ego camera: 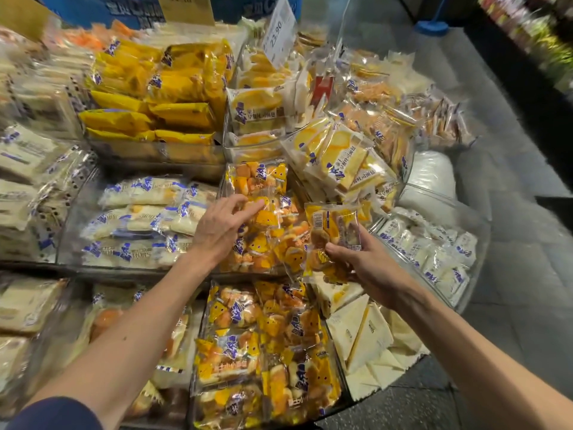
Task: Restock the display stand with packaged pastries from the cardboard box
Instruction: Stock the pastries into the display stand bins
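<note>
The right hand [362, 262] holds one yellow pastry pack [331, 231], with the thumb on the front and the fingers curled behind it. The pack hangs just over the right side of the middle bin of the display stand [139, 274]. The left hand [220, 228] lies on the yellow packs [257, 240] in that bin. Its fingers are nearly straight and hold nothing.

I think the job now is to make room and put the new pack in. It may go best if the left hand presses the pile flat and the right hand turns the pack over, since its bar code side faces up.

The bin looks full, so a pack could slide off. Sliced bread packs [338, 156] lean in from above on the right and could get bumped. White bread packs [142, 218] fill the next bin on the left. Triangle sandwiches [366, 336] lie lower down on the right. The cardboard box is not in view.
</note>
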